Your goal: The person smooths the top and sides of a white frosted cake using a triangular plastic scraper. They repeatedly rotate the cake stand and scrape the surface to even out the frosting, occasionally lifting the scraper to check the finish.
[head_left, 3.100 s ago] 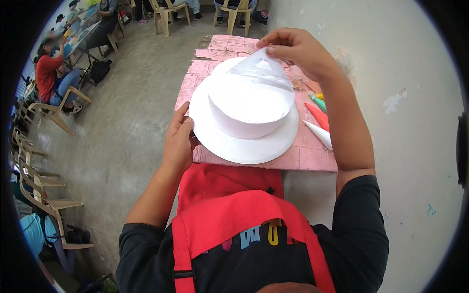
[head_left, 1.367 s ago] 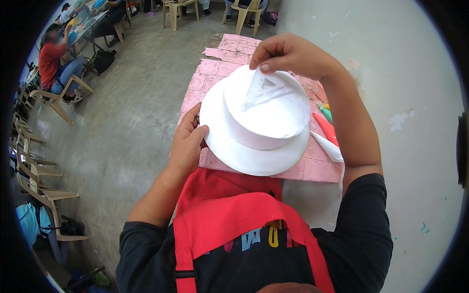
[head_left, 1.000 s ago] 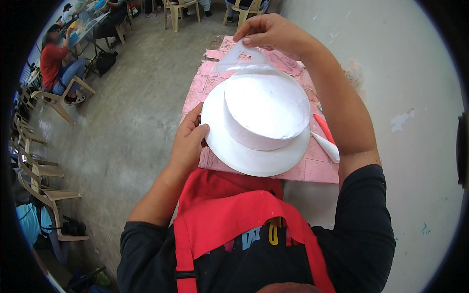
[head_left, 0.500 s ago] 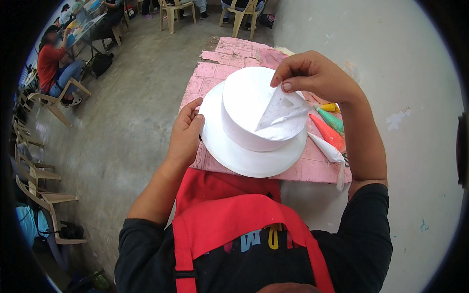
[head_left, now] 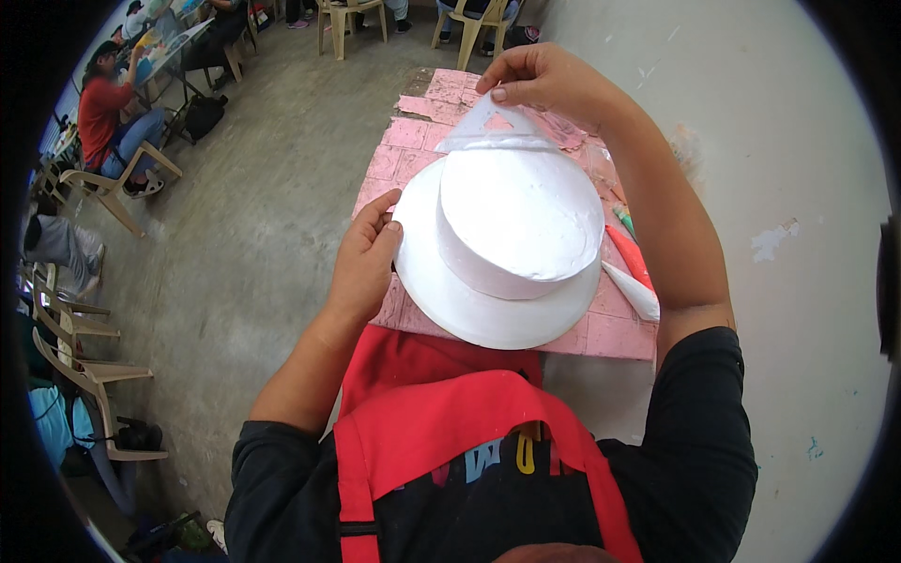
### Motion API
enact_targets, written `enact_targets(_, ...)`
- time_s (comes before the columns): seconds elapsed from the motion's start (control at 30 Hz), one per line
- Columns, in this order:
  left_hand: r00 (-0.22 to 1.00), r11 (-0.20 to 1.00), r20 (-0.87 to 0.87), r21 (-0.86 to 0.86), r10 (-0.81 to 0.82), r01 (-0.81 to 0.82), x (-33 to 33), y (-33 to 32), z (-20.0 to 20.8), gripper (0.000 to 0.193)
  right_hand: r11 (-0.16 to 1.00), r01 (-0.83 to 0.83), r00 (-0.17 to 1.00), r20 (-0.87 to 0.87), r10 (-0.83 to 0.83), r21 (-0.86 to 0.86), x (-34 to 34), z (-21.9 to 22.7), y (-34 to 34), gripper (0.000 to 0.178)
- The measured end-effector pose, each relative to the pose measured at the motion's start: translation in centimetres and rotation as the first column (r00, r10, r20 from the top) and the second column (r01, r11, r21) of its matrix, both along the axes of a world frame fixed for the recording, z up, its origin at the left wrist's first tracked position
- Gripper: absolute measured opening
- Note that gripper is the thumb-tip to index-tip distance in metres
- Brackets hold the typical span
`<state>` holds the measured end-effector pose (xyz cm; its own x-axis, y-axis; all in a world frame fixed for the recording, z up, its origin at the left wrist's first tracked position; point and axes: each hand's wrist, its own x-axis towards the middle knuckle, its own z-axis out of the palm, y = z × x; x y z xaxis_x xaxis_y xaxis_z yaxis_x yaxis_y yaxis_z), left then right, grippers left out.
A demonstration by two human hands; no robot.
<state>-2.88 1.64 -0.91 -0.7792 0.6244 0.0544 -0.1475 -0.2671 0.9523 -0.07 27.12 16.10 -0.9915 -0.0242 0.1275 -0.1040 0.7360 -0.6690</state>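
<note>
A round white-iced cake (head_left: 521,216) stands on a wider white cake turntable (head_left: 479,328). Its top is mostly smooth, with slightly rough edges. My left hand (head_left: 364,258) grips the turntable's left rim, thumb on top and fingers around the edge. Beyond the cake's far edge, my right hand (head_left: 554,83) pinches a white triangular icing scraper (head_left: 469,129) by one corner. The scraper has a triangular cutout, and a ridge of white icing lies along its lower edge. Whether that edge still touches the cake is hard to tell.
Under the turntable is a worn pink table (head_left: 601,330) with a brick pattern. Beside the cake on the right lie a white piping bag (head_left: 633,293), a red piping bag (head_left: 631,255) and a green one, partly hidden. A wall (head_left: 788,310) rises close on the right. Plastic chairs (head_left: 99,371) and seated people are at left.
My right hand has carried the scraper away from me, from across the cake's top to past its far edge. My left hand stays on the turntable rim.
</note>
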Motion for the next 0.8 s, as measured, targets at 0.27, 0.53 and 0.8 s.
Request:
enact_targets(0.27,0.999,0.999,0.033,0.027,0.04,-0.041,-0.2,0.4,-0.1,0.046,0.955,0.252,0.965,-0.037,-0.26,-0.154,4.7,1.2,1.3,0.018)
enact_targets(0.53,0.994,0.999,0.103,0.048,-0.03,0.025,1.2,-0.3,0.7,0.056,0.966,0.067,0.995,0.088,-0.046,-0.25,10.7,0.4,-0.7,0.016)
enact_targets(0.8,0.997,0.997,0.059,0.065,-0.049,0.045,1.0,-0.2,0.2,0.058,0.968,0.075,0.996,0.054,-0.064,-0.239,5.9,-0.4,0.7,0.02)
